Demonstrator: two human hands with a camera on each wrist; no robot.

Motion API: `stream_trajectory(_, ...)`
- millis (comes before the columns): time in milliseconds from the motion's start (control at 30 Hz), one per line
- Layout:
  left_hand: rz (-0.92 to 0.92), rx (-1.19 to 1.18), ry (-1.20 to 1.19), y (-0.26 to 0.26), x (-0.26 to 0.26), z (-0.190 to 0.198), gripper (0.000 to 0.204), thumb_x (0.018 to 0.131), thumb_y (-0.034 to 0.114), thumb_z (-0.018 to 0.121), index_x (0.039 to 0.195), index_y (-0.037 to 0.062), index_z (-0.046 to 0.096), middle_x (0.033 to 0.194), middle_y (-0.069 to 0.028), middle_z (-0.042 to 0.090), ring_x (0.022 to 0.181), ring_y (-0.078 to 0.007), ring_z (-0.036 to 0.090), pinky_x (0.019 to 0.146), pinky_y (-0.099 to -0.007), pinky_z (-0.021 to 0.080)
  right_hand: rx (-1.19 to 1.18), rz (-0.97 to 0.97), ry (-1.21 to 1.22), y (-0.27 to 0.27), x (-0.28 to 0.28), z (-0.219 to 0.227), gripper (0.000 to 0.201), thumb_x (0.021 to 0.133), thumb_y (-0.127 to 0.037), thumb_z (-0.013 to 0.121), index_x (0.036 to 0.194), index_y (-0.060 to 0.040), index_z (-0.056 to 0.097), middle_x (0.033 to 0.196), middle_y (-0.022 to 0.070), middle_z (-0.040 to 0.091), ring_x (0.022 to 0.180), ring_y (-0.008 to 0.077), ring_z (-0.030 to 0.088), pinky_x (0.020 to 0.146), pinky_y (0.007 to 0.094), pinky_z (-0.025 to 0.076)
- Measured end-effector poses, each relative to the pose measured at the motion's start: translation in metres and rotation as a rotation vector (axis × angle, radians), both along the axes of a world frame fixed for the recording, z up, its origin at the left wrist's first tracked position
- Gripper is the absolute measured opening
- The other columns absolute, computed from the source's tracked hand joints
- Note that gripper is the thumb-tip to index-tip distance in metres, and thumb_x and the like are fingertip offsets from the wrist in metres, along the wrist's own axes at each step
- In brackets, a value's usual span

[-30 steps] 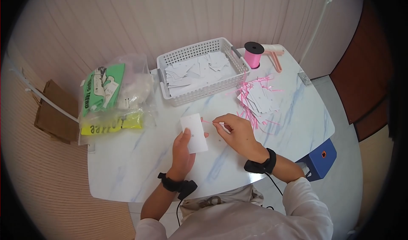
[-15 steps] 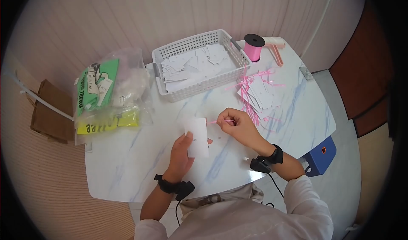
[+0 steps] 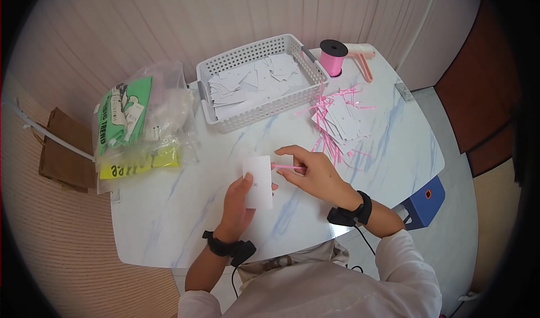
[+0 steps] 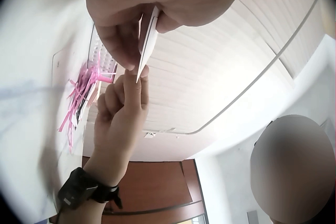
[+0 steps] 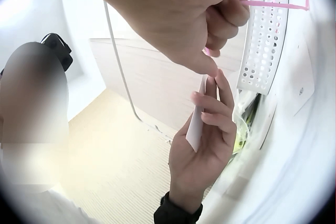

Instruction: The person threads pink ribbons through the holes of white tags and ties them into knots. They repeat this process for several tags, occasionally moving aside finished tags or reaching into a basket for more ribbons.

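Upright in my left hand [image 3: 236, 205] is a white card [image 3: 260, 194], with the thumb on its face and the fingers behind. In the left wrist view the card [image 4: 149, 45] shows edge-on. A thin pink ribbon [image 3: 288, 166] runs from the card's upper right edge into my right hand [image 3: 320, 177]. The lower fingers of that hand curl round the ribbon, while its thumb and index finger stand apart close to the card. The right wrist view shows a ribbon tail [image 5: 275, 5] hanging out of the curled fingers.
Cards with pink ribbons [image 3: 340, 121] lie piled to the right. Behind stands a white perforated basket [image 3: 264, 107] of cards. A pink ribbon spool [image 3: 333, 65] and a pink-handled roller [image 3: 364, 65] sit at the back right, plastic bags [image 3: 140, 126] at the left.
My right hand pulled the ribbon slightly away from the card, then its thumb and index finger opened and came back towards the card. The left hand keeps holding the card.
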State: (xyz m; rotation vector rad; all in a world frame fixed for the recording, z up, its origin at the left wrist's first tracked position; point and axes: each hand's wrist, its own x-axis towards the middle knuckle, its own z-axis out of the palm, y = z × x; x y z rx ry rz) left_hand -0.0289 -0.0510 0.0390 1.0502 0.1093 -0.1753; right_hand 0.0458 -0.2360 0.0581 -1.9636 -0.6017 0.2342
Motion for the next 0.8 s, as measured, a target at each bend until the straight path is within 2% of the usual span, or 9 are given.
stream_trajectory(67, 0.009, -0.003, 0.027, -0.001, -0.001, 0.000, 0.052, 0.099, 0.036, 0.040, 0.130, -0.0056, 0.044, 0.131, -0.0142, 0.052, 0.094, -0.0160, 0.059, 0.080, -0.0304, 0.048, 0.017, -0.040, -0.208, 0.001, -0.002, -0.003, 0.020, 0.083, -0.020, 0.068, 0.100, -0.0098, 0.068, 0.068, 0.0100, 0.061, 0.053, 0.0237, 0.055, 0.050, 0.0316, 0.044)
stream_trajectory(167, -0.004, -0.004, 0.069, -0.001, -0.002, -0.001, 0.052, 0.099, 0.036, 0.041, 0.130, -0.0055, 0.043, 0.129, -0.0131, 0.053, 0.094, -0.0157, 0.059, 0.080, -0.0302, 0.048, 0.064, -0.023, -0.349, 0.002, 0.000, -0.011, 0.021, 0.083, -0.019, 0.067, 0.102, -0.0121, 0.069, 0.074, 0.0099, 0.065, 0.058, 0.0255, 0.061, 0.051, 0.0340, 0.046)
stream_trajectory(267, 0.014, 0.021, 0.069, -0.002, -0.002, 0.000, 0.052, 0.099, 0.036, 0.041, 0.130, -0.0052, 0.044, 0.126, -0.0120, 0.055, 0.093, -0.0154, 0.059, 0.079, -0.0301, 0.049, -0.046, 0.001, -0.377, -0.002, 0.000, -0.010, 0.018, 0.083, -0.018, 0.067, 0.100, -0.0131, 0.070, 0.072, 0.0084, 0.064, 0.058, 0.0254, 0.060, 0.051, 0.0344, 0.046)
stream_trajectory(333, 0.005, 0.027, 0.062, 0.000, -0.003, -0.001, 0.048, 0.100, 0.032, 0.040, 0.130, -0.0050, 0.045, 0.120, -0.0126, 0.058, 0.099, -0.0191, 0.062, 0.080, -0.0309, 0.050, -0.054, 0.001, -0.402, -0.001, 0.000, -0.012, 0.017, 0.083, -0.018, 0.067, 0.099, -0.0135, 0.070, 0.072, 0.0078, 0.063, 0.058, 0.0255, 0.060, 0.050, 0.0345, 0.046)
stream_trajectory(467, 0.023, 0.047, 0.063, -0.001, -0.003, -0.003, 0.047, 0.100, 0.032, 0.040, 0.129, -0.0048, 0.046, 0.117, -0.0131, 0.060, 0.098, -0.0192, 0.063, 0.079, -0.0308, 0.050, -0.072, 0.006, -0.451, -0.001, -0.001, -0.010, 0.014, 0.083, -0.017, 0.067, 0.096, -0.0140, 0.071, 0.071, 0.0066, 0.062, 0.057, 0.0260, 0.059, 0.049, 0.0348, 0.045)
stream_trajectory(533, 0.030, 0.078, 0.079, -0.003, -0.003, 0.000, 0.050, 0.099, 0.035, 0.040, 0.128, -0.0056, 0.046, 0.124, -0.0114, 0.056, 0.094, -0.0154, 0.060, 0.079, -0.0301, 0.049, -0.091, 0.015, -0.456, -0.002, -0.001, -0.008, 0.014, 0.082, -0.017, 0.067, 0.095, -0.0137, 0.071, 0.071, 0.0066, 0.062, 0.057, 0.0259, 0.058, 0.049, 0.0347, 0.045)
stream_trajectory(700, 0.018, 0.086, 0.072, -0.002, -0.004, 0.000, 0.050, 0.100, 0.034, 0.040, 0.129, -0.0057, 0.046, 0.127, -0.0123, 0.054, 0.095, -0.0161, 0.060, 0.080, -0.0305, 0.050, -0.061, 0.024, -0.421, -0.001, 0.001, -0.011, 0.013, 0.081, -0.016, 0.068, 0.094, -0.0129, 0.071, 0.070, 0.0068, 0.061, 0.056, 0.0253, 0.057, 0.050, 0.0343, 0.044)
stream_trajectory(800, 0.025, 0.095, 0.059, -0.002, -0.004, -0.001, 0.049, 0.100, 0.034, 0.040, 0.129, -0.0057, 0.045, 0.130, -0.0127, 0.053, 0.095, -0.0162, 0.060, 0.080, -0.0305, 0.049, 0.020, -0.063, -0.364, 0.001, 0.000, -0.011, 0.011, 0.081, -0.014, 0.068, 0.091, -0.0124, 0.072, 0.070, 0.0067, 0.061, 0.056, 0.0242, 0.057, 0.050, 0.0334, 0.044)
